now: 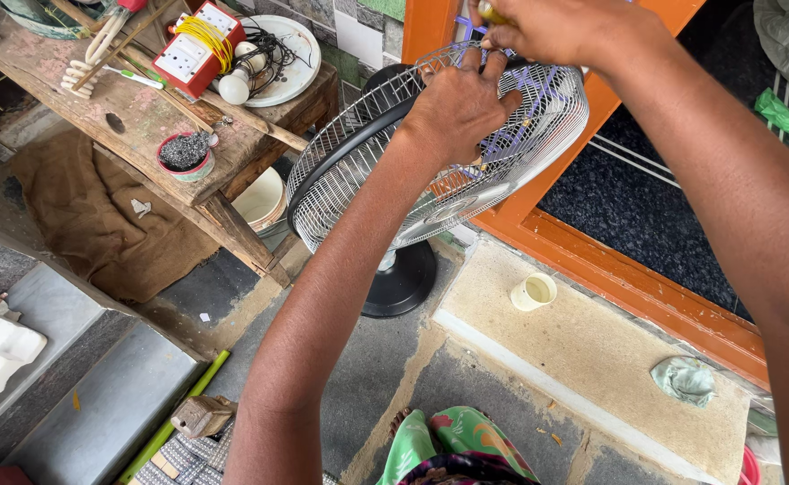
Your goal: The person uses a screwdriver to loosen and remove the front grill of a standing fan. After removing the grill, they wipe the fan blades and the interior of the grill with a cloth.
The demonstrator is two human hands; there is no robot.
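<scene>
Fan: we see a pedestal fan with a white wire grille and black rim [359,171], tilted, at about 12 o'clock in the view, in front of an orange-painted door frame [610,260].
Fan base: its round black foot [403,283] stands on the grey floor at 6 o'clock from the grille.
Left hand: our left hand [457,108] lies on the top of the grille, fingers curled through the wires, gripping the grille.
Right hand: our right hand [556,31] is at 1 o'clock from the left, closed around a small yellowish handle [489,13] at the grille's upper edge; we cannot tell what tool it is.
Cup: a small cream plastic cup [534,292] stands on the pale stone step at 4 o'clock from the fan base.
Cloth: a crumpled pale green rag [684,379] lies further along the step at 4 o'clock.
Table: a worn wooden table [143,121] stands at 9 o'clock from the fan.
On the table: a red-and-white switch box with yellow wire [199,45], a white bulb [233,87], and a red-rimmed bowl of dark metal bits [185,154].
Under the table: a brown sackcloth [89,216].
</scene>
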